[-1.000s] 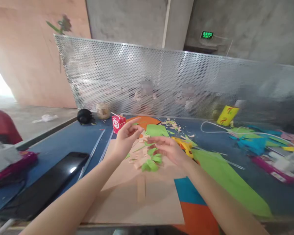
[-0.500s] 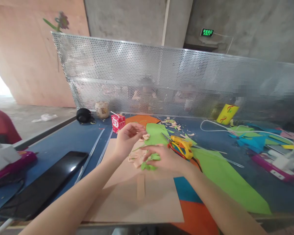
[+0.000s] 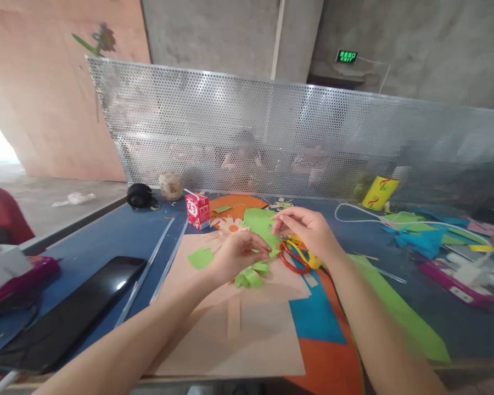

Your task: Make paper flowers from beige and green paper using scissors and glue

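My left hand [image 3: 235,255] rests low on the tan sheet [image 3: 230,340], its fingertips pinched on the near edge of a green paper sheet [image 3: 262,222]. My right hand [image 3: 308,230] hovers above the scissors [image 3: 293,257], which have red and yellow handles. Its thumb and fingers are pinched at the green sheet's far right edge. Curled green cut-outs [image 3: 251,277] lie just under my left hand. A loose green scrap [image 3: 200,258] lies to its left.
A red drink carton [image 3: 198,210], a black flat device [image 3: 74,312] and metal strips [image 3: 148,269] sit on the left. Blue [image 3: 313,318] and orange paper lie at front right. Pink tools [image 3: 456,280], a white cable and a yellow cup [image 3: 379,192] are right. A perforated metal screen [image 3: 247,120] closes the back, with people behind it.
My left hand came down from a raised pinch onto the tan sheet. My right hand rose from the green cut-outs and moved right, above the scissors. A green scrap now lies left.
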A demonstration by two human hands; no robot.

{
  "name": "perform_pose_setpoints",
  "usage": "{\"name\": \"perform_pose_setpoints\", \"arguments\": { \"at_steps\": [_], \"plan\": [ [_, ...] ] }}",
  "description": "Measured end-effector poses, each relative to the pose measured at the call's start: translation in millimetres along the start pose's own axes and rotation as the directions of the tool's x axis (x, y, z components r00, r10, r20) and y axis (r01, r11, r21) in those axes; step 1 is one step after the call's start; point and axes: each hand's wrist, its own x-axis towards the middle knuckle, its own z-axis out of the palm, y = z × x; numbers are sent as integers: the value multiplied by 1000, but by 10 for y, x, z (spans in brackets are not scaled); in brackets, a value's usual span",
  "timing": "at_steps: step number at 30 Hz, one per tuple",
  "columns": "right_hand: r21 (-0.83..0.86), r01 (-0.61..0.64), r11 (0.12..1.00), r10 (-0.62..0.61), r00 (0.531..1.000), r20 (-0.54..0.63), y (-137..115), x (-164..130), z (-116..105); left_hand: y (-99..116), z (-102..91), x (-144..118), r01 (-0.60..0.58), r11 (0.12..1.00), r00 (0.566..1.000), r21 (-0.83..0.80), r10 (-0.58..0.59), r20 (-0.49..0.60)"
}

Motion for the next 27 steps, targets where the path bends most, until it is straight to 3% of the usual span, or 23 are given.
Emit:
{"name": "perform_pose_setpoints", "arguments": {
  "at_steps": [3, 6, 8, 10, 12, 13, 15, 17, 20, 22, 24, 27],
  "plan": [
    [-71, 157, 985, -161, 985, -55, -244, 33, 91, 19, 43, 15, 53, 959, 998, -279, -63, -30],
    [-347, 293, 891, -331, 942, -55, -559, 51, 125, 120, -29, 19, 40, 935, 990, -353, -85, -114],
    [-464, 337, 819, -387, 922, -14, -678, 53, 118, 242, -106, 11, -51, 930, 981, -363, -22, -194],
    [-436, 281, 855, -316, 949, -9, -669, 40, 132, 378, -174, -5, -188, 924, 950, -334, 85, -299],
    [-239, 93, 967, -93, 996, 12, -558, 11, 197, 486, -215, -30, -294, 918, 908, -266, 182, -377],
    [-90, -31, 995, 38, 996, 81, -486, -7, 247, 520, -224, -45, -318, 919, 898, -232, 214, -385],
    [189, -197, 962, 155, 964, 217, -353, -44, 357, 545, -231, -77, -325, 932, 902, -160, 255, -347],
    [377, -265, 888, 184, 954, 236, -268, -70, 441, 535, -236, -108, -333, 943, 905, -31, 310, -293],
    [485, -315, 816, 232, 946, 225, -223, -82, 463, 519, -254, -146, -360, 879, 866, 314, 439, -237],
    [484, -337, 808, 270, 941, 204, -210, -82, 424, 517, -256, -163, -349, 816, 864, 461, 471, -178],
    [446, -337, 829, 309, 941, 137, -199, -90, 373, 510, -239, -170, -339, 851, 894, 401, 425, -145],
    [300, -334, 894, 346, 938, 13, -198, -121, 306, 479, -182, -162, -232, 973, 969, 6, 231, -88]
  ]
}}
